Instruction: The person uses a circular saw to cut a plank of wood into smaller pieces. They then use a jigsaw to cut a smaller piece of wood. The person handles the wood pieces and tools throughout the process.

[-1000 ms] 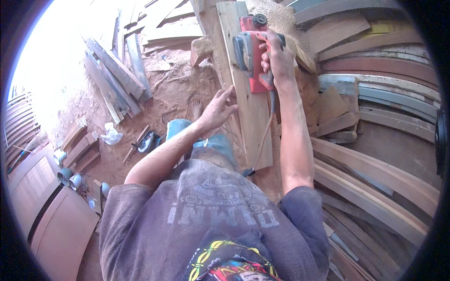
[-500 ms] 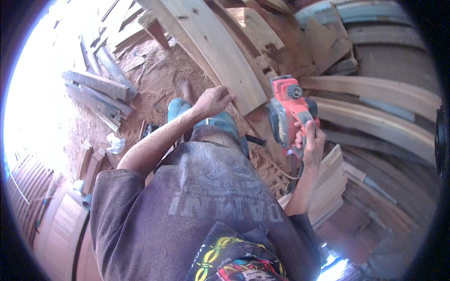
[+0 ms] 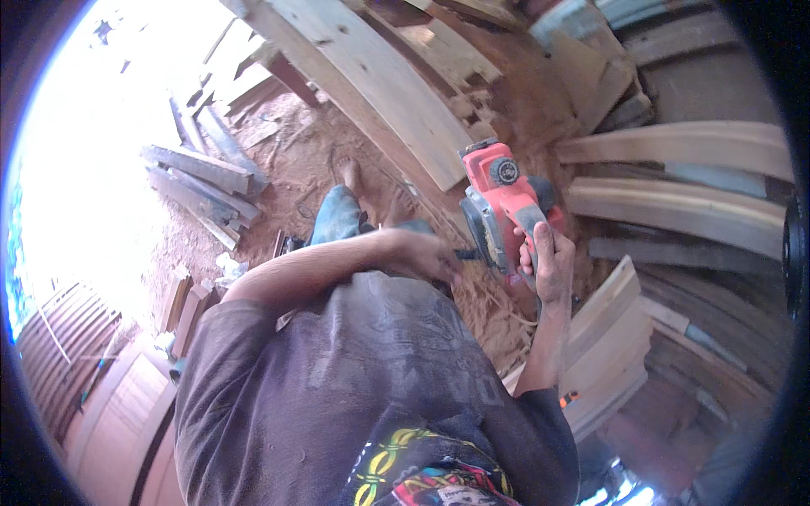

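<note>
A red electric hand planer (image 3: pixel 498 190) with a black front knob is held up on its side, to the right of my body. My right hand (image 3: pixel 547 257) is wrapped round its rear handle. In front of my waist, my left hand (image 3: pixel 430 255) is smeared by motion, close to the planer's flat side; its fingers cannot be made out. A long pale wooden board (image 3: pixel 380 84) stretches away from me, its near end just beyond the planer. The planer is apart from the board.
Dark offcuts (image 3: pixel 202 185) lie piled on the dusty ground at left. Curved timber pieces (image 3: pixel 675 202) are stacked at right, and pale planks (image 3: pixel 607 346) stand beside my right arm. A panelled wooden piece (image 3: pixel 110 396) lies at lower left.
My left hand has left the board's near end and moved right and toward my waist, near the planer. The planer in my right hand has shifted slightly left.
</note>
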